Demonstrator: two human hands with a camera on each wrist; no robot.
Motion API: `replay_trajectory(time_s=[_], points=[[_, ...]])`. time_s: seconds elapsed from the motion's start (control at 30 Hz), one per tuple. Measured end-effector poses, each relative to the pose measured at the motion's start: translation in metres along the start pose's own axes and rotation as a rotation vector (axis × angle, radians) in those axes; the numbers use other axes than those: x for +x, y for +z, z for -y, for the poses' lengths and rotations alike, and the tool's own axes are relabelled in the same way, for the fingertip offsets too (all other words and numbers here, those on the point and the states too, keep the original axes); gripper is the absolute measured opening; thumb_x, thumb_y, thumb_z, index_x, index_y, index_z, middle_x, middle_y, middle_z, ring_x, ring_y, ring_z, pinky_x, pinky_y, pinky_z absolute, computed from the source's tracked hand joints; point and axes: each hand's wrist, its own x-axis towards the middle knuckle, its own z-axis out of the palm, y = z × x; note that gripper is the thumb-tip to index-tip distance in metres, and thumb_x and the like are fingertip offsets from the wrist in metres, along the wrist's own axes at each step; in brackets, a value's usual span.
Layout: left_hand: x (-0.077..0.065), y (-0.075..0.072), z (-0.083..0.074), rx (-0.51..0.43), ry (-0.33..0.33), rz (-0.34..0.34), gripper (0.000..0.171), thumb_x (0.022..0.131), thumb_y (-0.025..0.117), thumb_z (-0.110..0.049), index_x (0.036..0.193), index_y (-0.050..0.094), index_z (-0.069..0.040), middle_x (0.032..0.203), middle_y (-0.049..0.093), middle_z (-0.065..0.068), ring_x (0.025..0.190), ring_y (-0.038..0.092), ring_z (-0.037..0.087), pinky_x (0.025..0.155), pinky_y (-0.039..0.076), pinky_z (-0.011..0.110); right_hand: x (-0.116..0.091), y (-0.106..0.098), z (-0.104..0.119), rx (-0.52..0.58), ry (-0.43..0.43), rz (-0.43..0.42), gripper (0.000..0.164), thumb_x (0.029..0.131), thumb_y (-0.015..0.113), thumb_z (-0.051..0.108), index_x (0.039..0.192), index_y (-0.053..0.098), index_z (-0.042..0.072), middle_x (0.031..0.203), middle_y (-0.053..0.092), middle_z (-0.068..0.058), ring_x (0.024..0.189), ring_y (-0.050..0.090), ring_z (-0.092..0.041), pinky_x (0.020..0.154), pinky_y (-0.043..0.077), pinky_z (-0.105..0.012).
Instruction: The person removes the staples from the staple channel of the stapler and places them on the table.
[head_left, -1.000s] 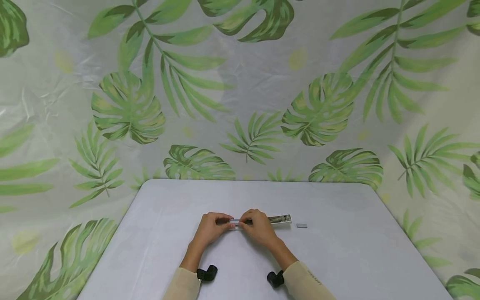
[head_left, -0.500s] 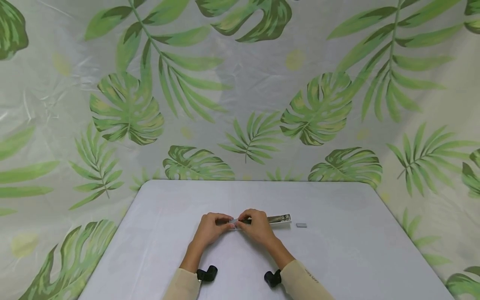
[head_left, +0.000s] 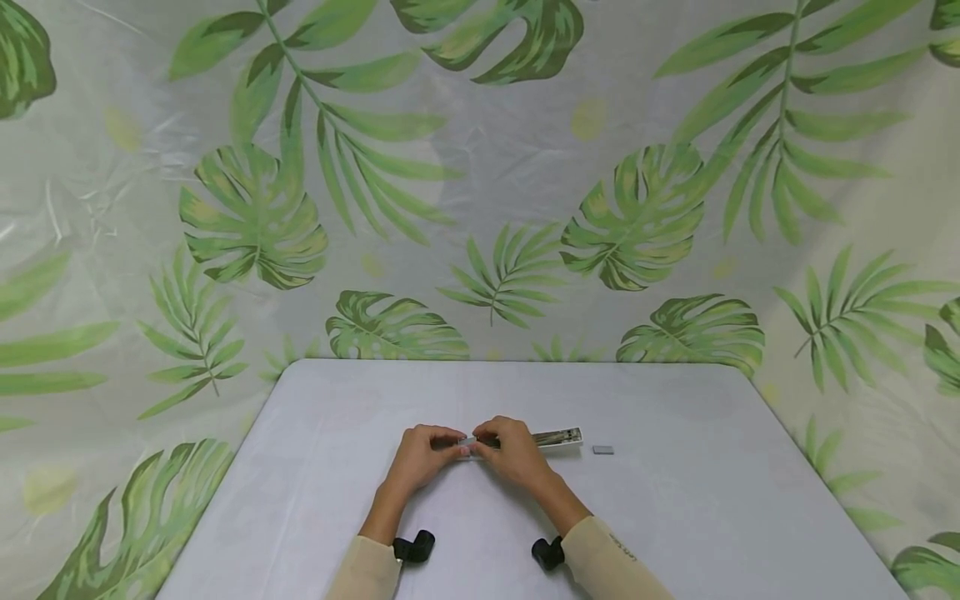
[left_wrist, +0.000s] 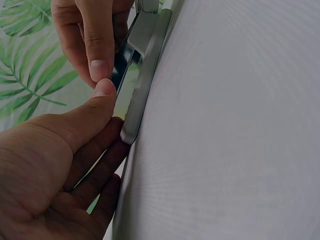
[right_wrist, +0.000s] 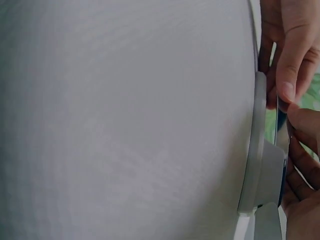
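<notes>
An opened stapler [head_left: 558, 437] lies across the middle of the table, its cover swung out to the right. My left hand [head_left: 422, 457] grips its left end; in the left wrist view the thumb is on the dark upper part and fingers touch the grey base [left_wrist: 142, 90]. The right hand [head_left: 516, 454] bends over the stapler's middle, fingertips close to the left ones. It pinches what looks like a grey strip of staples [head_left: 467, 445] at the magazine. The fingers partly hide this strip, so how far it sits inside cannot be told.
Another small grey strip of staples [head_left: 603, 450] lies on the white table [head_left: 675, 500], just right of the stapler's cover. A leaf-patterned curtain [head_left: 495, 167] hangs behind the table. Black wrist cameras [head_left: 415, 547] sit at both sleeves.
The right fingertips have shifted slightly left, closer to the left fingertips. A grey strip now shows between them over the stapler's left part. The left hand stays in place.
</notes>
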Motion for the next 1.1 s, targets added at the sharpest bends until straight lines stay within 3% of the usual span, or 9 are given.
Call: replay_trajectory(time_s=[0.17, 0.47, 1.1], points=[[0.0002, 0.0005, 0.0003, 0.003, 0.001, 0.000, 0.023, 0.085, 0.085, -0.041, 0.103, 0.083, -0.027, 0.105, 0.080, -0.007, 0.114, 0.071, 0.022, 0.102, 0.053, 0.049, -0.0007, -0.0010, -0.0010, 0.009, -0.029, 0.019, 0.016, 0.090, 0.081, 0.019, 0.101, 0.080, 0.008, 0.096, 0.076, -0.003, 0.089, 0.071, -0.016, 0.079, 0.059, -0.030], [-0.0005, -0.0010, -0.0019, -0.002, -0.008, -0.003, 0.024, 0.084, 0.085, -0.040, 0.103, 0.083, -0.027, 0.106, 0.080, -0.006, 0.114, 0.071, 0.023, 0.103, 0.053, 0.050, -0.0027, -0.0042, -0.0031, 0.033, -0.003, 0.019, 0.015, 0.092, 0.079, 0.017, 0.105, 0.079, 0.009, 0.103, 0.077, -0.003, 0.097, 0.072, -0.017, 0.085, 0.059, -0.032], [-0.0007, -0.0009, -0.0035, -0.007, -0.033, -0.003, 0.023, 0.084, 0.086, -0.039, 0.102, 0.083, -0.027, 0.106, 0.080, -0.006, 0.115, 0.070, 0.024, 0.103, 0.052, 0.051, -0.0078, -0.0088, -0.0081, 0.091, 0.012, -0.031, 0.015, 0.094, 0.076, 0.017, 0.108, 0.077, 0.011, 0.102, 0.075, -0.001, 0.095, 0.072, -0.016, 0.085, 0.060, -0.033]])
